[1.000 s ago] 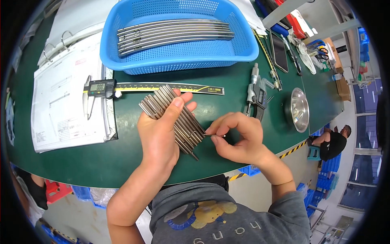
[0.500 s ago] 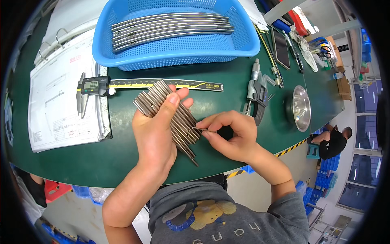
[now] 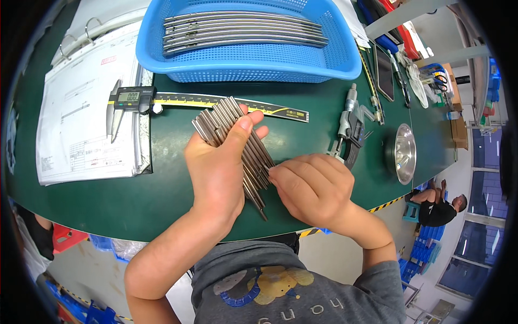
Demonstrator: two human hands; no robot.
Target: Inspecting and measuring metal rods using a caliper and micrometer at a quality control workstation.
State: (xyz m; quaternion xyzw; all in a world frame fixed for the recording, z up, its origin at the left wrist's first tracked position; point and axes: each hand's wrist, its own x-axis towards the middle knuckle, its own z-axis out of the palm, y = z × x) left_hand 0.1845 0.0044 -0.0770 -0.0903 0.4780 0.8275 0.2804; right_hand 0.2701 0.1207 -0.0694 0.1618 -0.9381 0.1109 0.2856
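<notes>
Above the green surface (image 3: 162, 200), the left hand (image 3: 218, 173) is clasping a bundle of steel rods (image 3: 237, 143) whose long axis is running from upper left to lower right, while the right hand (image 3: 310, 189), just to its right, is pinching closed on the rods' lower ends.
</notes>
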